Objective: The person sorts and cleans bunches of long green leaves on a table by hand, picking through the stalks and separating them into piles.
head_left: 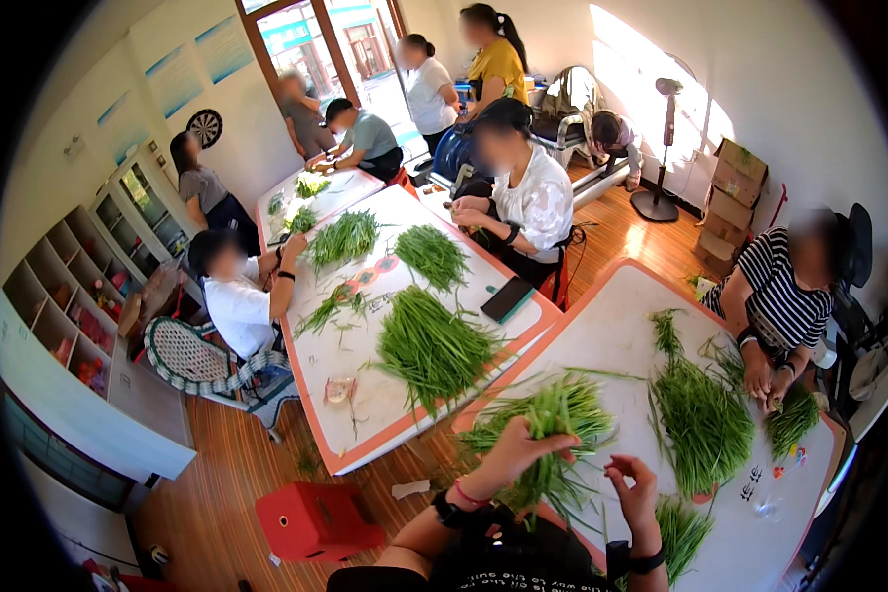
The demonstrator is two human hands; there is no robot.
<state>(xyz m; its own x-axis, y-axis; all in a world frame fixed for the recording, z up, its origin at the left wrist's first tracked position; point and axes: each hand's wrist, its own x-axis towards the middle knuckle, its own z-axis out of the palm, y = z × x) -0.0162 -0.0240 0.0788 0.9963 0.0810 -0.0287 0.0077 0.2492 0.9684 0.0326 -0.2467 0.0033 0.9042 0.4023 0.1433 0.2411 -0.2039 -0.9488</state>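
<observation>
My left hand (519,456) is wrapped round a bunch of long, thin green stalks like chives (548,488), above the near table's left edge. Its stalks stick out above and below my fist. To the right, apart from the bunch, my right hand (637,493) has bent fingers, thumb and forefinger close together; anything between them is too small to make out. Loose green stalks (590,403) lie on the table just beyond my left hand. A large heap of the same greens (701,419) lies further right, with a smaller heap (683,533) beside my right wrist.
The near white table (602,335) has an orange border. Across from me on the right, a person in stripes (775,306) handles greens. Another table (340,405) bears several heaps, a dark phone (508,298) and seated workers. A red stool (316,523) stands on the floor at left.
</observation>
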